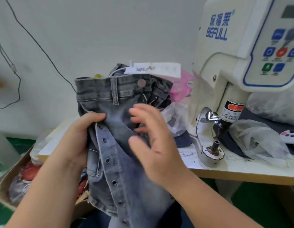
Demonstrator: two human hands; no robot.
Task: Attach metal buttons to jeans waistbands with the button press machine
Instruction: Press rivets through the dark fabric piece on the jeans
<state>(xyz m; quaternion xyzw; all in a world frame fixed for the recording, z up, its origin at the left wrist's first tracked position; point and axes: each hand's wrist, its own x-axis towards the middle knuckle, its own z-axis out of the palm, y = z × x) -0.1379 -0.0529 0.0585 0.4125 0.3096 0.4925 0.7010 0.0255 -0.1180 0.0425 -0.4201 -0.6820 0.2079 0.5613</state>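
Holding the jeans (116,129) up between me and the bench (241,171), I had my left hand (83,134) gripping the folded denim along the studded side seam, thumb curled over the edge. My right hand (151,137) hovered just in front of the cloth, its fingers (139,111) spread and loose, holding nothing; it was blurred, so whether they brushed the fabric I cannot tell. Above my fingers the waistband (110,86) stood upright, and a metal button (141,83) already sat on it by the open fly. I judged this pair pressed and being checked or set aside. The button press machine (225,89) stood to the right of my right hand, its lower die (215,145) bare. Next would come a fresh waistband laid over that die, with my fingers kept away from the punch.
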